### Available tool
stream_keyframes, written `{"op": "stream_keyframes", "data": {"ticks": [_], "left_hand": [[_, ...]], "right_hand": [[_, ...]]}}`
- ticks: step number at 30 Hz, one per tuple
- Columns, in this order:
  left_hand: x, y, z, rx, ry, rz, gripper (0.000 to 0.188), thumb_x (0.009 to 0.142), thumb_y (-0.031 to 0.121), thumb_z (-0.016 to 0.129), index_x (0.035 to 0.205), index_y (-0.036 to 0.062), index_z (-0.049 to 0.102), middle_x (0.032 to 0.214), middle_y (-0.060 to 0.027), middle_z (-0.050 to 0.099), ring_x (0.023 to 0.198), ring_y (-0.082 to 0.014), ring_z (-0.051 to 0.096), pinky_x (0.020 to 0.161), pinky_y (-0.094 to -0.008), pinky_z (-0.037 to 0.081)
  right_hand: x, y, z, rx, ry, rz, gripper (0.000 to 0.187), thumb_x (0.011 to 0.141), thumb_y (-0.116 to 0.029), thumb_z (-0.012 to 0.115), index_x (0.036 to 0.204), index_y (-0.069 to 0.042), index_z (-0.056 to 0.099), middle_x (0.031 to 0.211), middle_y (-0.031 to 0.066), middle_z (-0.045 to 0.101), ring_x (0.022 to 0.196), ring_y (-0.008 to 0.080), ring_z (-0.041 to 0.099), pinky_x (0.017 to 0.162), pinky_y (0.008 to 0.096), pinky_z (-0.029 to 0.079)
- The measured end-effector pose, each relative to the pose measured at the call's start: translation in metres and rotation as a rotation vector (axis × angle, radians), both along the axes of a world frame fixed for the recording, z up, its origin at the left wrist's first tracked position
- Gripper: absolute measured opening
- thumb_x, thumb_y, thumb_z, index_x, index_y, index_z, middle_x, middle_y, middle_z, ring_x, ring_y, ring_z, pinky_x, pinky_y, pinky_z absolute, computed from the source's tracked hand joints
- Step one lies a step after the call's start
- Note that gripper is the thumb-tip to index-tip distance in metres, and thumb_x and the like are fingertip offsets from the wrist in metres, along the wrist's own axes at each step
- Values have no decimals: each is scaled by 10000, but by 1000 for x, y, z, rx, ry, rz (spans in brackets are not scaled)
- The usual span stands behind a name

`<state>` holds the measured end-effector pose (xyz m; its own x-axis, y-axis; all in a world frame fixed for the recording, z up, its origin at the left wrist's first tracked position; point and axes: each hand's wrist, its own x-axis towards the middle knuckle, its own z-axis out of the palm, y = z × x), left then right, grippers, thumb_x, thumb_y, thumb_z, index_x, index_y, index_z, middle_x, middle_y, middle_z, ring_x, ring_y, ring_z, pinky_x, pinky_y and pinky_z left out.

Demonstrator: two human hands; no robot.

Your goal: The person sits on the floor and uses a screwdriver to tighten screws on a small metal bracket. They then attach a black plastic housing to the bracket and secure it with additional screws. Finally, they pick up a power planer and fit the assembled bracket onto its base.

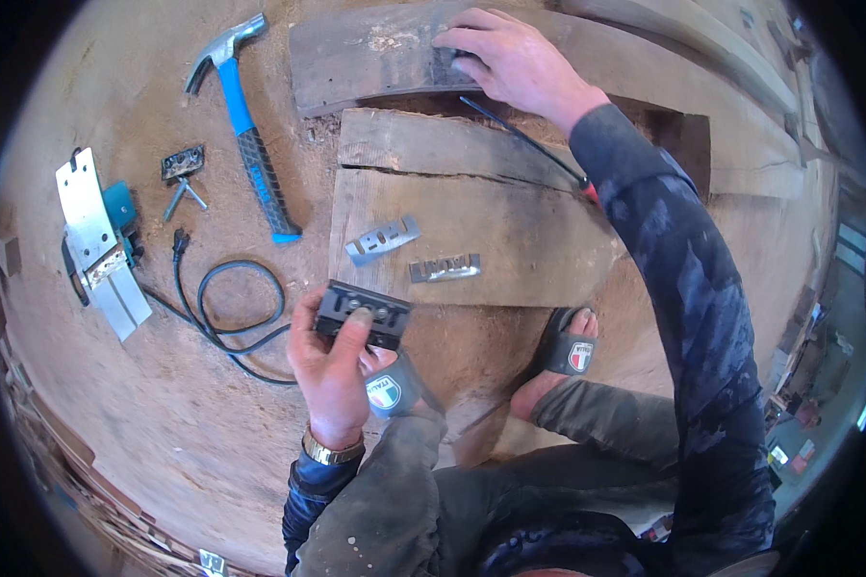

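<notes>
A dark metal planer blade holder (364,314) is gripped in my left hand (329,370), thumb pressed on its slotted face. My right hand (510,60) reaches over the far wooden plank (356,60), fingers bent down near a dark patch; whatever they pinch is hidden or too small to name. Two flat slotted planer blades, one tilted (383,240) and one nearly level (445,268), lie on the nearer board (510,221). A screwdriver (524,135), its red handle partly under my right sleeve, slants across the boards.
At the left an electric planer (96,240) lies sole up, its black cord (202,308) coiled toward my left hand. A blue-handled claw hammer (241,125) rests on the dusty floor near another dark holder (183,163) and a small T-shaped wrench (184,197). More planks (688,43) lie at far right.
</notes>
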<state>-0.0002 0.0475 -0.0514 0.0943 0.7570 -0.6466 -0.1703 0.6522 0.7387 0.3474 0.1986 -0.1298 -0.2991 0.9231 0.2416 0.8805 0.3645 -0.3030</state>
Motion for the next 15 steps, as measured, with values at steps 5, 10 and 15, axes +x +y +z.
{"op": "stream_keyframes", "data": {"ticks": [5, 10, 15], "left_hand": [[-23, -13, 3, 48, 11, 45, 362, 947, 9, 640, 1287, -18, 519, 1098, -89, 644, 969, -169, 662, 865, -326, 565], [-18, -15, -9, -19, -45, 60, 360, 941, 18, 651, 1278, -13, 528, 1127, -93, 642, 976, -169, 658, 821, -317, 567], [-23, 11, -20, 49, 39, 8, 439, 919, 2, 644, 1333, -32, 502, 1239, -128, 617, 1081, -176, 603, 963, -329, 506]], "right_hand": [[-4, -9, 10, -83, -28, -111, 250, 835, -75, 670, 1085, -69, 662, 1035, 145, 667, 998, 364, 679, 870, 474, 564], [13, -19, 15, -291, 263, -275, 249, 827, -105, 711, 1068, -39, 705, 998, 165, 715, 937, 332, 703, 831, 431, 575], [74, -42, 50, -635, 990, -131, 345, 973, -209, 682, 1244, 4, 667, 1009, 28, 670, 885, 88, 622, 796, 253, 522]]}}
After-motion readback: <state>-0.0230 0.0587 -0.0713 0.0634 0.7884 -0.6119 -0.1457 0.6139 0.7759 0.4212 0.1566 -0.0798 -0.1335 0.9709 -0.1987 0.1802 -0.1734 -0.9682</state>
